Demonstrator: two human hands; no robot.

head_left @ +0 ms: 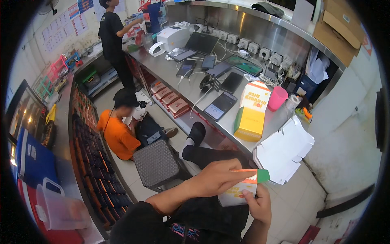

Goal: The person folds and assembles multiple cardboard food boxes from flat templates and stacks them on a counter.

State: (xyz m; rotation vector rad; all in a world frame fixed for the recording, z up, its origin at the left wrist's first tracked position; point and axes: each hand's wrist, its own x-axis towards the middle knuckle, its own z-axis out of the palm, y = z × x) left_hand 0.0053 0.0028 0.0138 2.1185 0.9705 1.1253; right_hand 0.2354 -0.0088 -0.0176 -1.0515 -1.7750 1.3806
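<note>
Over my lap I hold a small white paper food box (237, 195) with an orange upper band and a green flap sticking out to the right. My left hand (215, 177) lies across its upper left part, fingers stretched together along the orange band and pressing on it. From below right, my right hand (259, 205) grips the box, its thumb on the front face; the other fingers are mostly hidden behind. On the steel counter ahead stands a yellow and white carton (252, 112) with similar print. Beside it lies a stack of flat white card blanks (284, 150), overhanging the edge.
The steel counter (162, 65) carries several phones (220, 105), cables, a label printer (174, 37) and a pink cup (277, 98). A grey woven stool (158, 162) stands at left. One person in orange (118, 132) sits on the floor; another in black (111, 36) stands farther back.
</note>
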